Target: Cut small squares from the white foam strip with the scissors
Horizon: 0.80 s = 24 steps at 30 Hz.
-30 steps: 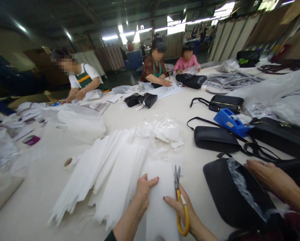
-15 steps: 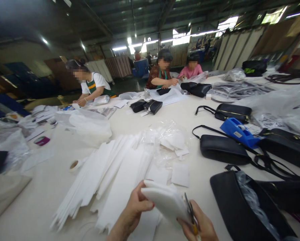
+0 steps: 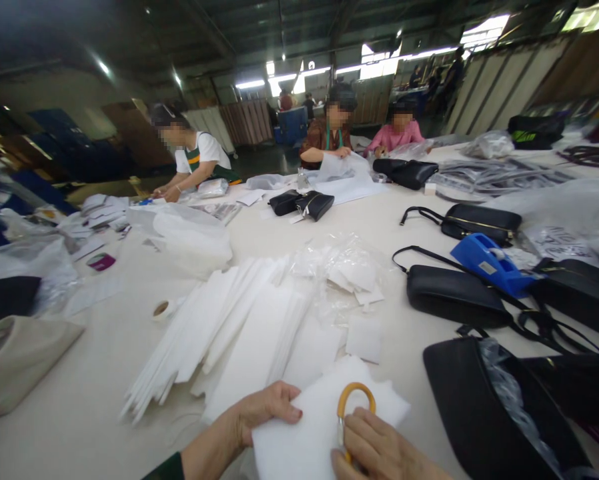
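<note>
My left hand (image 3: 271,411) grips the left edge of a white foam sheet (image 3: 299,437), thumb on top and fingers underneath. The sheet lies spread out low in front of me. My right hand (image 3: 377,445) is closed around scissors with orange handles (image 3: 356,387); one handle loop sticks up above the knuckles, over the foam. The scissors' blades are hidden by the hand. Just beyond my hands is a fanned pile of white foam strips (image 3: 252,333), with a small white square piece (image 3: 363,339) to its right.
Black handbags (image 3: 454,293) and a blue tape dispenser (image 3: 492,263) stand on the right. A tape roll (image 3: 161,309) lies left of the foam pile, a beige bag (image 3: 24,360) at far left. Clear plastic (image 3: 339,257) lies behind the pile. Several people work across the table.
The folded foam in my left hand has opened out into a wide sheet. My right hand has turned, so the scissors' handle loop now points up. My view has shifted slightly left.
</note>
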Each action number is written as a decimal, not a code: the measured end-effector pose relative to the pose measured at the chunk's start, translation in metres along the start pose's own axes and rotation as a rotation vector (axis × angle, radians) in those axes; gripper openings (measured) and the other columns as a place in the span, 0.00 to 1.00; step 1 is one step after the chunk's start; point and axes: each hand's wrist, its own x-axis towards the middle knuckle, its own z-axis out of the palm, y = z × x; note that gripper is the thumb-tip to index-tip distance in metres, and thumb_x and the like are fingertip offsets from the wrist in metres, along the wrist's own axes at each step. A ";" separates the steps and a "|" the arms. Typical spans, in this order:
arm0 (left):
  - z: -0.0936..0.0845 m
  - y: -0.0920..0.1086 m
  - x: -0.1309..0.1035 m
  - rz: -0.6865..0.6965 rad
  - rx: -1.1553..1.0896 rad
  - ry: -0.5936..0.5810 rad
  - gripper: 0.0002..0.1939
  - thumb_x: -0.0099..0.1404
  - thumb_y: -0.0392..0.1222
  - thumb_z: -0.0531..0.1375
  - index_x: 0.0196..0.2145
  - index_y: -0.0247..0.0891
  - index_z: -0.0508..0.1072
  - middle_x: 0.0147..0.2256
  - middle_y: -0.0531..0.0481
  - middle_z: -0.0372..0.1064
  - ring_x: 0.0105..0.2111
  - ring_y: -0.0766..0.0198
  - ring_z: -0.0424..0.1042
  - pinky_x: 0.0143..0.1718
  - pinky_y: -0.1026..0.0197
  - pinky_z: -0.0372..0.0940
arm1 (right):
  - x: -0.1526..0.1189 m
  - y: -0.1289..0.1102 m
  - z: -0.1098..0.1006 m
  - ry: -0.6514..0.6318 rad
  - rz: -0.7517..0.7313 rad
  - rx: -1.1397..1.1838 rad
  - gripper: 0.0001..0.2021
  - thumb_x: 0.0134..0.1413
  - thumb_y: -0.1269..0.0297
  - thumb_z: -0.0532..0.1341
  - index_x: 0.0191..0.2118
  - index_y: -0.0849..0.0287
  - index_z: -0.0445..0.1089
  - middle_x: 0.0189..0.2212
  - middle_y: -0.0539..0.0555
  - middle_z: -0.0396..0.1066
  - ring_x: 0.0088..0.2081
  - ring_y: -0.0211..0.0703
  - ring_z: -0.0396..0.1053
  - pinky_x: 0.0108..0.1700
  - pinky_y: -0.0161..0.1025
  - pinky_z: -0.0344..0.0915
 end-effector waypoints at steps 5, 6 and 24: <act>-0.018 0.009 -0.016 0.108 0.011 0.081 0.22 0.39 0.37 0.70 0.34 0.28 0.76 0.28 0.41 0.75 0.27 0.59 0.74 0.27 0.64 0.67 | -0.044 0.007 0.013 0.123 0.194 0.070 0.13 0.51 0.76 0.54 0.43 0.63 0.63 0.33 0.59 0.70 0.38 0.46 0.69 0.38 0.41 0.71; -0.020 0.010 -0.020 0.144 0.009 0.100 0.22 0.39 0.37 0.70 0.36 0.29 0.75 0.29 0.41 0.76 0.27 0.58 0.74 0.28 0.63 0.67 | -0.055 0.007 0.016 0.180 0.313 0.084 0.15 0.49 0.75 0.57 0.45 0.62 0.62 0.35 0.60 0.69 0.39 0.46 0.69 0.38 0.40 0.71; 0.024 0.004 -0.007 0.317 0.086 0.015 0.24 0.43 0.45 0.70 0.38 0.35 0.73 0.33 0.46 0.73 0.34 0.57 0.72 0.35 0.61 0.63 | -0.021 -0.032 0.030 0.550 1.668 1.010 0.28 0.34 0.49 0.66 0.39 0.62 0.62 0.20 0.51 0.70 0.19 0.41 0.65 0.21 0.37 0.64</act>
